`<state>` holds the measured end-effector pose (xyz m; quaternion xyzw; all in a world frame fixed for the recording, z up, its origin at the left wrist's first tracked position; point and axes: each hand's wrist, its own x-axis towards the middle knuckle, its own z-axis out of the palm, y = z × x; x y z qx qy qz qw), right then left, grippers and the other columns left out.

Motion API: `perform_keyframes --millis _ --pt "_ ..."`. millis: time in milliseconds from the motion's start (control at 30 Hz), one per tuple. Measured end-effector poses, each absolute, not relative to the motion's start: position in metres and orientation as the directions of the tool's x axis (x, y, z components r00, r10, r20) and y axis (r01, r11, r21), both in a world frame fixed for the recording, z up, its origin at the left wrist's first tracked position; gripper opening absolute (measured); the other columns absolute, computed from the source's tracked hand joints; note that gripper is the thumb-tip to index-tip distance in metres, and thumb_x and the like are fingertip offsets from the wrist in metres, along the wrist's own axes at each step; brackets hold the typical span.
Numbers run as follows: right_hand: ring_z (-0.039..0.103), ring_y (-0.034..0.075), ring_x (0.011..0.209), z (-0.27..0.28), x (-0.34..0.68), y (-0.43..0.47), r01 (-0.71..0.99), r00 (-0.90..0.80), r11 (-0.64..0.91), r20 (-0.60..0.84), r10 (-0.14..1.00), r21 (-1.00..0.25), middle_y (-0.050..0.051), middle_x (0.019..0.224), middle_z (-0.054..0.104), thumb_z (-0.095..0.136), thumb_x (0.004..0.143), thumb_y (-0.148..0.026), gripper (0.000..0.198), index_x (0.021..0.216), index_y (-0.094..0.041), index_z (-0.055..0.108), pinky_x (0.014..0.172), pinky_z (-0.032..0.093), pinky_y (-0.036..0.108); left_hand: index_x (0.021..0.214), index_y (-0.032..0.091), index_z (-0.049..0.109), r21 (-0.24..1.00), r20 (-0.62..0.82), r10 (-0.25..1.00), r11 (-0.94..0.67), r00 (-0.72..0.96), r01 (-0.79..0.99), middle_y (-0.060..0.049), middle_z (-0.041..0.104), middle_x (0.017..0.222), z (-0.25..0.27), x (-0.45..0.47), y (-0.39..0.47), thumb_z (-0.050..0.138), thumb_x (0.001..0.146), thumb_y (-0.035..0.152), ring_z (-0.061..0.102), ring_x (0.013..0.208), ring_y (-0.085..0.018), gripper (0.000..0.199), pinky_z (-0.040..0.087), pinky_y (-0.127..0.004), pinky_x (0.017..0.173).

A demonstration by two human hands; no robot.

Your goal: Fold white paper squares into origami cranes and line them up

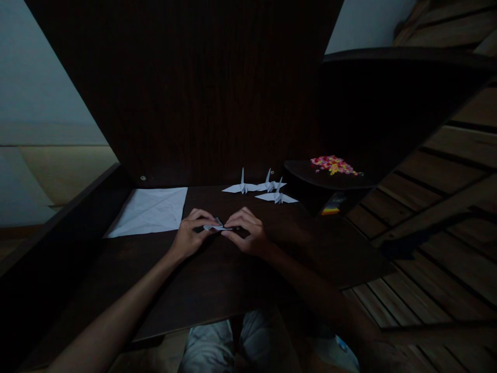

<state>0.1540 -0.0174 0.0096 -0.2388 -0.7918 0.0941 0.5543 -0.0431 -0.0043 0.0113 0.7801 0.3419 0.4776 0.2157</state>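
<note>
A small piece of folded white paper (217, 227) is held just above the dark desk, between my two hands. My left hand (193, 230) pinches its left end, with the fingers bent over the top and the thumb below. On the other side, my right hand (247, 229) closes thumb and fingers on the right tip. The exact folds are too small and dim to make out. Beyond my hands stand three white paper cranes: one on the left (243, 187), one behind (268, 184) and one nearer on the right (277, 197), all with wings spread.
Sheets of white paper (149, 211) lie at the desk's left. A rounded shelf (306, 173) at the right bears a heap of small pink, red and yellow pieces (334, 165). The dark desk (194, 290) has a raised left side and a tall back panel (194, 103).
</note>
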Motion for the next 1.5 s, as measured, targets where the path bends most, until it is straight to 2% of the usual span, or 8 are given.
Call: perform_keyframes --millis 133,233,433,567,1100,1267,1333,1500 --pt "0.057 0.016 0.071 0.009 0.153 -0.017 0.264 -0.277 0.889 0.854 0.441 -0.374 0.006 0.078 0.065 0.066 0.080 -0.018 0.003 0.081 -0.018 0.068 0.068 0.046 0.034 0.080 0.025 0.075 0.639 0.610 0.721 -0.693 0.328 0.334 -0.004 0.066 0.082 0.008 -0.043 -0.004 0.066 0.076 0.022 0.057 0.081 -0.019 0.009 0.046 -0.034 0.075" --pt "0.057 0.016 0.071 0.009 0.152 -0.017 0.269 -0.269 0.880 0.847 0.459 -0.392 0.005 0.076 0.065 0.066 0.079 -0.018 0.002 0.080 -0.019 0.067 0.067 0.047 0.033 0.080 0.024 0.074 0.641 0.613 0.721 -0.693 0.323 0.330 -0.004 0.066 0.082 0.007 -0.043 -0.003 0.067 0.077 0.022 0.057 0.081 -0.019 0.008 0.046 -0.035 0.074" --pt "0.057 0.018 0.075 0.008 0.155 -0.017 0.315 -0.268 0.834 0.800 0.537 -0.454 0.006 0.085 0.065 0.066 0.076 -0.021 0.016 0.091 -0.019 0.063 0.068 0.047 0.035 0.081 0.024 0.074 0.652 0.629 0.722 -0.691 0.287 0.311 -0.004 0.066 0.082 0.009 -0.044 -0.003 0.066 0.077 0.021 0.058 0.081 -0.020 0.009 0.046 -0.035 0.074" --pt "0.056 0.017 0.074 0.010 0.157 -0.017 0.339 -0.259 0.833 0.808 0.529 -0.437 0.006 0.082 0.063 0.065 0.075 -0.021 0.011 0.085 -0.019 0.061 0.069 0.046 0.036 0.082 0.024 0.074 0.653 0.634 0.725 -0.688 0.269 0.316 -0.004 0.066 0.083 0.008 -0.044 -0.003 0.067 0.077 0.023 0.058 0.082 -0.020 0.009 0.046 -0.036 0.074" --pt "0.051 0.015 0.067 0.010 0.156 -0.016 0.310 -0.229 0.835 0.817 0.530 -0.455 0.005 0.075 0.060 0.062 0.077 -0.018 0.003 0.074 -0.019 0.061 0.060 0.043 0.031 0.083 0.025 0.075 0.677 0.599 0.757 -0.652 0.260 0.340 -0.005 0.066 0.084 0.010 -0.044 -0.004 0.067 0.076 0.024 0.059 0.083 -0.020 0.010 0.047 -0.037 0.077" --pt "0.052 0.016 0.069 0.012 0.159 -0.017 0.299 -0.242 0.817 0.790 0.564 -0.492 0.005 0.077 0.060 0.061 0.076 -0.019 0.000 0.076 -0.019 0.061 0.063 0.043 0.033 0.081 0.025 0.075 0.694 0.589 0.769 -0.638 0.247 0.332 -0.005 0.066 0.084 0.011 -0.044 -0.004 0.067 0.076 0.024 0.059 0.083 -0.021 0.010 0.047 -0.037 0.076" --pt "0.053 0.017 0.074 0.012 0.162 -0.017 0.290 -0.253 0.805 0.770 0.586 -0.518 0.005 0.081 0.061 0.062 0.073 -0.019 0.007 0.080 -0.019 0.061 0.064 0.043 0.033 0.081 0.024 0.075 0.701 0.585 0.774 -0.633 0.241 0.329 -0.005 0.066 0.084 0.012 -0.044 -0.005 0.066 0.076 0.025 0.060 0.083 -0.021 0.010 0.047 -0.037 0.076" --pt "0.053 0.018 0.080 0.008 0.165 -0.011 0.238 -0.260 0.726 0.678 0.687 -0.645 0.005 0.083 0.060 0.056 0.076 -0.022 0.007 0.079 -0.018 0.061 0.070 0.043 0.034 0.082 0.024 0.074 0.711 0.588 0.771 -0.637 0.245 0.297 -0.005 0.065 0.087 0.014 -0.042 -0.007 0.066 0.077 0.025 0.060 0.083 -0.020 0.010 0.048 -0.038 0.078"
